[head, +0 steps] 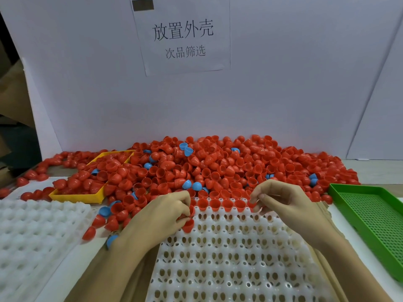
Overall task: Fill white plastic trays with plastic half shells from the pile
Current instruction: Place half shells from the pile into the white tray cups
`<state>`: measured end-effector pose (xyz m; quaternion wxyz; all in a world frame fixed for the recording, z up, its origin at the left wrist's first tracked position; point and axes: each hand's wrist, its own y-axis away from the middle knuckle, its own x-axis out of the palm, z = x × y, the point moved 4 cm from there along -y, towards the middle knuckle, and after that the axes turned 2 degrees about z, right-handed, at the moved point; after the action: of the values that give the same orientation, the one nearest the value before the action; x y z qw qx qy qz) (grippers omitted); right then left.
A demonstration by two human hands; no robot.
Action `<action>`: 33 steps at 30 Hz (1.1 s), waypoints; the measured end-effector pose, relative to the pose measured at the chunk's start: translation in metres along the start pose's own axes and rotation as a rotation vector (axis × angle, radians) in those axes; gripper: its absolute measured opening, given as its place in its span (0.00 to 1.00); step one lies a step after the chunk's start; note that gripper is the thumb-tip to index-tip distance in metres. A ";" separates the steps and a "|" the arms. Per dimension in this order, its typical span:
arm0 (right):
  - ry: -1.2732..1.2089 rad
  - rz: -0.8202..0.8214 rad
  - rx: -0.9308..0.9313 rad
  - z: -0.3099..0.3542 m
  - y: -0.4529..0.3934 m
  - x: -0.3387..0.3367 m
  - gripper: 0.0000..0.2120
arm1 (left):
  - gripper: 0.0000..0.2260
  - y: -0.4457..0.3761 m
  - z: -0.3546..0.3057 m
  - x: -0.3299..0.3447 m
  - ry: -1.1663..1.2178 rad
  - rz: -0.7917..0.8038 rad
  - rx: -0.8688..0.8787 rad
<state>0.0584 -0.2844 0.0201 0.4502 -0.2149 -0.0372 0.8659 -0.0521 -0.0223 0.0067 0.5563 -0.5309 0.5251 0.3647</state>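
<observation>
A big pile of red half shells, with a few blue ones mixed in, lies across the back of the table. In front of me a white plastic tray with rows of holes holds several red shells along its far row. My left hand is at the tray's far left corner, its fingers curled round red shells. My right hand pinches a red shell at the far row's right end.
A second white tray lies at the left. A yellow tray half buried in shells sits behind it. A green perforated tray lies at the right. A white board with a paper sign stands behind the pile.
</observation>
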 end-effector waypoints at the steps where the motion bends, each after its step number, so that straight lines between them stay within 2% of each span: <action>1: 0.006 -0.003 0.000 -0.001 0.000 -0.001 0.14 | 0.09 0.000 0.000 0.001 0.001 0.000 0.003; 9: -0.024 -0.028 -0.012 0.000 -0.001 -0.005 0.16 | 0.10 0.002 0.003 -0.004 0.094 -0.108 -0.013; 15: -0.024 -0.041 -0.007 -0.001 -0.001 -0.007 0.16 | 0.12 0.002 0.004 0.002 0.095 -0.026 0.001; 24: -0.011 -0.027 0.003 -0.003 -0.002 -0.006 0.19 | 0.12 0.000 0.003 0.003 0.078 -0.010 0.008; 30: -0.009 -0.044 0.018 -0.008 -0.003 -0.008 0.17 | 0.10 0.004 0.008 -0.004 0.105 -0.081 -0.006; 33: -0.014 -0.056 0.030 -0.010 -0.003 -0.011 0.16 | 0.08 0.002 0.005 -0.009 0.238 -0.168 -0.061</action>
<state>0.0701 -0.2922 0.0156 0.4771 -0.2006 -0.0333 0.8550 -0.0546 -0.0153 0.0144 0.5021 -0.6291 0.5299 0.2672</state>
